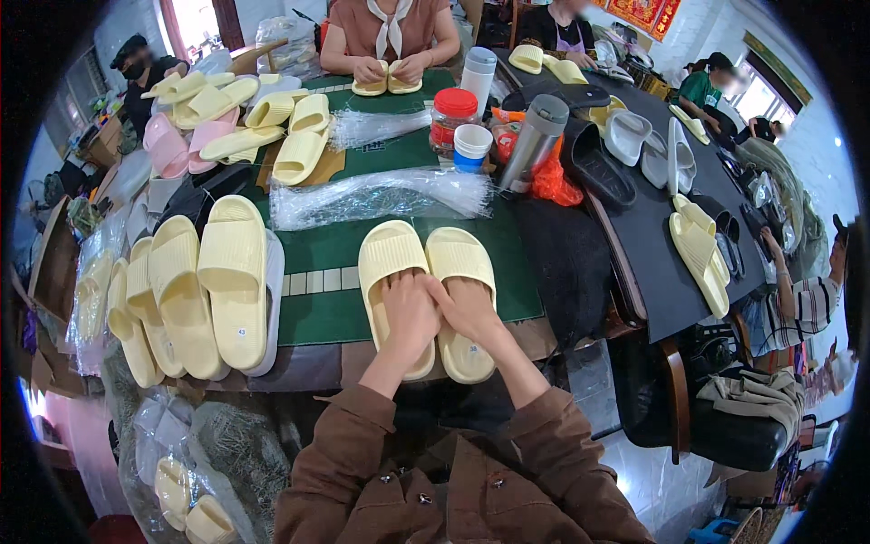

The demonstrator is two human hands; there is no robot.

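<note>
"Slippers are lying where, from what you're seeing?"

"I'm watching a cream pair on the green mat (pixel 322 324), near the front edge of the worktop (pixel 313 367): left slipper (pixel 391 251) and right slipper (pixel 459 254), side by side, both resting sole down."

"Which way are they pointing?"

"Both are pointing their toes away from the brown sleeves (pixel 340 431), heels facing back toward them. The long axes are running near to far, almost parallel, the left slipper's toe leaning slightly leftward."

"What are the hands doing?"

"Left hand (pixel 412 313) is reaching its fingers under the left slipper's strap. Right hand (pixel 466 313) is doing likewise in the right slipper, its thumb lying against the left hand. The straps are hiding the fingertips, so I'm not able to tell whether either is gripping."

"And round about?"

"Beyond the toes, a clear plastic bundle (pixel 381 198) is stretching crosswise. More cream slippers (pixel 231 245) are overlapping in a row to the left. A steel tumbler (pixel 535 140) is standing farther off to the right, and a co-worker (pixel 390 32) is handling another pair opposite."
</note>
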